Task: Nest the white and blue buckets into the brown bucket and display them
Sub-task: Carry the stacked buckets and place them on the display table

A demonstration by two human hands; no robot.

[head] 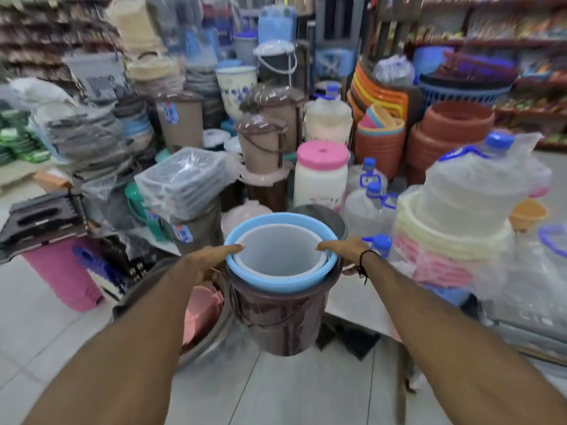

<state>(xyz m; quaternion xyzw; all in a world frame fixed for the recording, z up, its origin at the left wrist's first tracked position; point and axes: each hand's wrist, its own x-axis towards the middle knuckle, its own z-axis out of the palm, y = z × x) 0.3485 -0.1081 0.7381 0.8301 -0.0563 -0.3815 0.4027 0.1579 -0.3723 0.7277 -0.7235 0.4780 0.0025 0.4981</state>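
The 3 buckets are sitting nested and are being held up in the air over the tiled floor (291, 394), in front of a crowded stack of plastic wares. The white bucket (277, 256) is sitting inside the blue bucket (276, 282), and the blue one is sitting inside the brown bucket (282, 320), with only the blue rim showing above the brown wall. The stack's long axis is running nearly upright, mouths pointing up and tipping slightly toward the camera, so the white interior is showing; the brown base is pointing down at the floor. A dark wire handle is hanging down across the brown wall. The left hand (211, 259) is gripping the stack's left side, thumb lying flat over the blue rim and reaching the white rim, the other fingers wrapping out of sight under the rim. The right hand (343, 251) is gripping the right side the same way, thumb stretching along the blue rim, fingers curling below. A dark cord (365, 262) is circling the right wrist. A pink-lidded jar (320, 179) is standing behind the stack, and blue-capped water bottles (466, 191) are standing to its right.
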